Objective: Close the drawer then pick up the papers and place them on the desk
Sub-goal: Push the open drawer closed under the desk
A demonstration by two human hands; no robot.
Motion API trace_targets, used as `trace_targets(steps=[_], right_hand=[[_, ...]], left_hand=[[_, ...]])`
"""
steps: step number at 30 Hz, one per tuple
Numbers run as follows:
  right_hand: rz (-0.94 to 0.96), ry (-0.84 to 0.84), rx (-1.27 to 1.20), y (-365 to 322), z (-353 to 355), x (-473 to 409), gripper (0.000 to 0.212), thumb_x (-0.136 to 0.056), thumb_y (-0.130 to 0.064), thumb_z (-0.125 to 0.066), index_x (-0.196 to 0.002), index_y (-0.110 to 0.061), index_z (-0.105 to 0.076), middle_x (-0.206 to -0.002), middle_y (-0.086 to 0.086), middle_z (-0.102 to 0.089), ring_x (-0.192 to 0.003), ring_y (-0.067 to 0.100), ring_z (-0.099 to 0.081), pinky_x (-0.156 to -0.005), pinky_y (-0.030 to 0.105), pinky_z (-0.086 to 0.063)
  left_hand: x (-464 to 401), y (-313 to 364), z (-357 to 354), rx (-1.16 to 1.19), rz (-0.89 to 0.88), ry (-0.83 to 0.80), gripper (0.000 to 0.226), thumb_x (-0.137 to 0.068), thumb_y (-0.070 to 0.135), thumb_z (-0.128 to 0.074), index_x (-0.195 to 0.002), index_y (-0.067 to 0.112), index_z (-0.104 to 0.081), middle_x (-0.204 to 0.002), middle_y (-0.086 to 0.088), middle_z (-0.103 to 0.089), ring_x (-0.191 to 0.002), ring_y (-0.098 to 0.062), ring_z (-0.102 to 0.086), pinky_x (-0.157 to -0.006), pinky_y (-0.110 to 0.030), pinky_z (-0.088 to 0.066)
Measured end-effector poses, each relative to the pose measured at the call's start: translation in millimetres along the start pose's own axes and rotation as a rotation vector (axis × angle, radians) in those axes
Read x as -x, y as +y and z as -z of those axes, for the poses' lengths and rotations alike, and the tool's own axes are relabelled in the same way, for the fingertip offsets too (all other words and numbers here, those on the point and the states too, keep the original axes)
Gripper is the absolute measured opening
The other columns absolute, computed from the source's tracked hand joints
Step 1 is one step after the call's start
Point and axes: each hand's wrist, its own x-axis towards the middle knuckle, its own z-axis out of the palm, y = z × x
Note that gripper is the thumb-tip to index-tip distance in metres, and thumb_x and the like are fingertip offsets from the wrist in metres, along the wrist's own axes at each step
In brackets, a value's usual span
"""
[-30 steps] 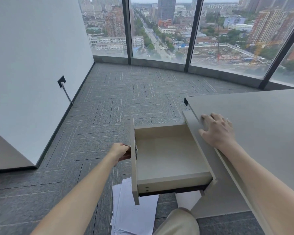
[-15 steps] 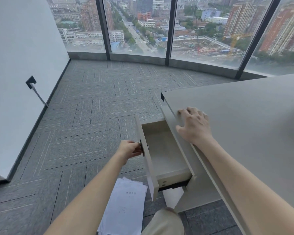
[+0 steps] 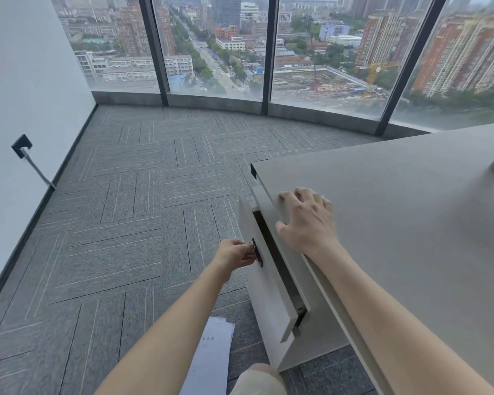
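- Drawer under the desk's left edge stands nearly shut, with only a narrow dark gap behind its pale front panel.
- Wall socket with a cable sits at far left, on the white wall above the grey carpet.
- Papers lie on the carpet, below the drawer and partly hidden by the forearm.
- Left hand pinches the small dark handle on the drawer front.
- Right hand rests on the desk near its edge, fingers spread.
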Motion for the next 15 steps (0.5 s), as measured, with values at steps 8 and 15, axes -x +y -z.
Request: trace_targets(steps=[8,15], right_hand=[[0.002,0.012,0.011,0,0,0,0.053,-0.079,-0.038,-0.056,-0.131,-0.028,-0.05,-0.146,0.009,-0.044,-0.14,0.03,-0.033,-0.118,0.044,-0.019],[-0.002,0.016,0.025,0,-2,-1,0.051,-0.079,-0.038,-0.055,-0.129,-0.029,-0.048,-0.146,0.008,-0.043,-0.141,0.03,-0.032,-0.118,0.044,-0.02]], left_hand=[[-14,-3,-28,0.022,-0.023,-0.004,0.014,-0.088,0.005,-0.062,-0.077,0.004,-0.055,-0.073,-0.017,-0.063,-0.063,-0.024,-0.062,-0.067,-0.03,-0.059],[-21,-7,-31,0.056,-0.023,-0.007,0.01,-0.085,0.003,-0.064,-0.078,0.001,-0.057,-0.075,-0.019,-0.064,-0.069,-0.028,-0.063,-0.078,-0.036,-0.058]])
